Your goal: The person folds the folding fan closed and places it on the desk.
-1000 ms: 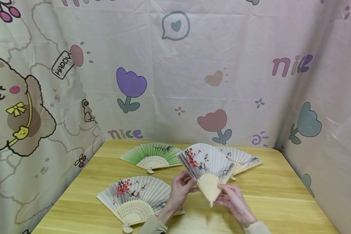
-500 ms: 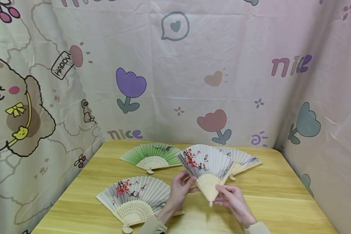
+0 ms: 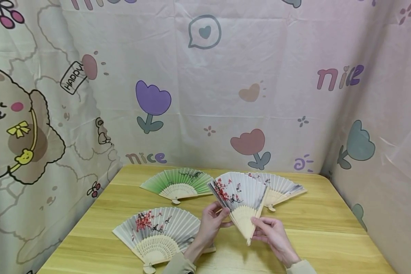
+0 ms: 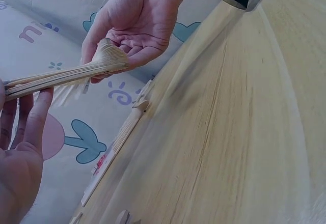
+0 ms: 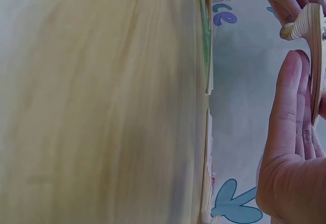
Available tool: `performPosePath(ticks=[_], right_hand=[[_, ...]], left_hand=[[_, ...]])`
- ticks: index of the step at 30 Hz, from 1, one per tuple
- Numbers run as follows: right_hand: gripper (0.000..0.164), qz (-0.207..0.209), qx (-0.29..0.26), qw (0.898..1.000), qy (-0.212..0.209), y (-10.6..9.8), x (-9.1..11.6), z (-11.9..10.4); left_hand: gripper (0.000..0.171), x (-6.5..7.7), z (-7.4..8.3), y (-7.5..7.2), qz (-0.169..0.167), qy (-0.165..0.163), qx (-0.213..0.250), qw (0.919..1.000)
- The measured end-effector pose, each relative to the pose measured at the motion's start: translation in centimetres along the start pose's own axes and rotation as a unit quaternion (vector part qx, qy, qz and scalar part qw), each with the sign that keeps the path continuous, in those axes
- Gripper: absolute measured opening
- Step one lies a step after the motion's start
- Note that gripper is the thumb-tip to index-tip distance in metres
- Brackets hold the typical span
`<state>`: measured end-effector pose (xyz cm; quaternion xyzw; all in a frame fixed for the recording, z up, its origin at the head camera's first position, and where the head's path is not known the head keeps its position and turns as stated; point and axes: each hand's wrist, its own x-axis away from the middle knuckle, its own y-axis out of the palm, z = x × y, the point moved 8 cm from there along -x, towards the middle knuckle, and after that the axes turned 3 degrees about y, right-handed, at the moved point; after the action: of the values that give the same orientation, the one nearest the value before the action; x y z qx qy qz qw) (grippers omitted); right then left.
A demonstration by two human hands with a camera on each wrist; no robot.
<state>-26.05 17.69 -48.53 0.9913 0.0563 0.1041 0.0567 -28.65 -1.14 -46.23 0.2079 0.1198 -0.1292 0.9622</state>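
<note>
A white folding fan with red blossoms and small dark birds is partly spread above the table, its pivot end pointing down. My left hand grips its left edge, thumb in front and fingers behind. On the right edge, low on the pale sticks, my right hand pinches with the thumb in front. From the left wrist, the fan's stacked sticks are seen edge-on between both hands. The right wrist view shows the fan edge-on, with straight fingers of my right hand along its back.
Three spread fans lie on the wooden table: a green one at the back left, a white blossom fan at the front left, and another white one behind the held fan. Printed cloth hangs around the table.
The held fan has become slightly narrower, its right edge drawn in to the left. My right hand has shifted a little left with that edge. The left hand stays nearly still.
</note>
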Motion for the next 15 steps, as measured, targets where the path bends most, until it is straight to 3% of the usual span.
performPosePath(ticks=[6,15], right_hand=[[0.012,0.015,0.006,1.000,-0.001,-0.20,-0.01,0.01],[0.008,-0.010,0.006,1.000,-0.012,0.15,0.03,0.07]], left_hand=[[0.044,-0.08,-0.23,0.08,-0.001,-0.015,-0.009,0.9998],[0.045,-0.07,-0.20,0.12,-0.003,-0.019,-0.006,0.9998]])
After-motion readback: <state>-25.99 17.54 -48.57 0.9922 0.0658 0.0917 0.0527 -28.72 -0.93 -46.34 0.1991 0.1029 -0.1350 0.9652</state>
